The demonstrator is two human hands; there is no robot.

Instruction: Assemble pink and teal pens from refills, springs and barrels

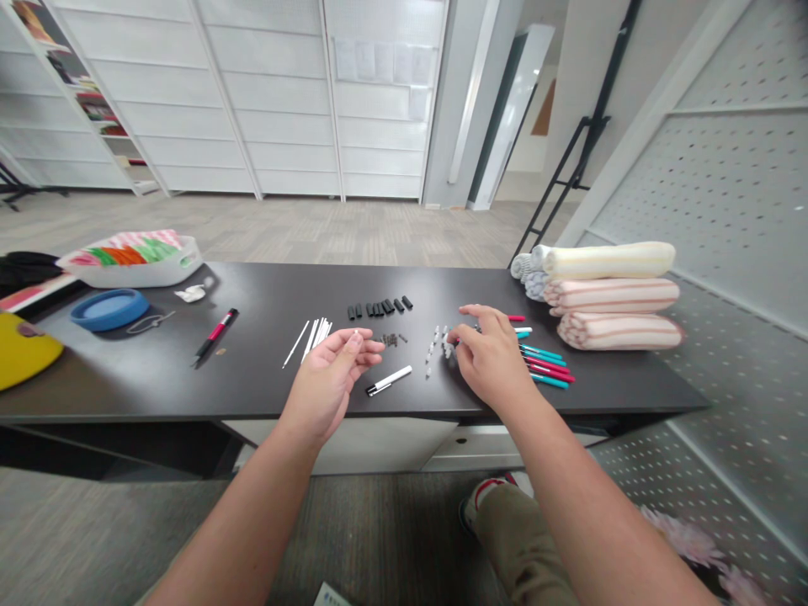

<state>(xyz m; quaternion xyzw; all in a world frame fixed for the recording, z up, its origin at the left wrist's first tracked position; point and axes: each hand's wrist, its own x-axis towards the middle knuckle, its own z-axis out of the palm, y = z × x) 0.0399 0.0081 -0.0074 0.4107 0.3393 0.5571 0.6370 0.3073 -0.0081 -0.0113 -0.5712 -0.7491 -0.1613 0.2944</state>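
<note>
My left hand (337, 370) is turned palm up over the table, thumb pinched against the index finger on a small white piece (357, 334). My right hand (492, 349) reaches down with fingers apart, its fingertips at the small white pen parts (432, 345) laid in short rows. A white pen (388, 381) with a black end lies between the hands. Beyond it are small springs (392, 340) and a row of black grips (380, 309). Thin white refills (317, 333) lie beside my left hand. Red and teal pen barrels (546, 364) are partly hidden behind my right hand.
Rolled towels (615, 295) are stacked at the table's right end. On the left are a white basket (132, 271) of colourful items, a blue round lid-like object (110, 309), a red and black pen (215, 337) and a yellow object (25, 352). A perforated panel (745, 168) stands right.
</note>
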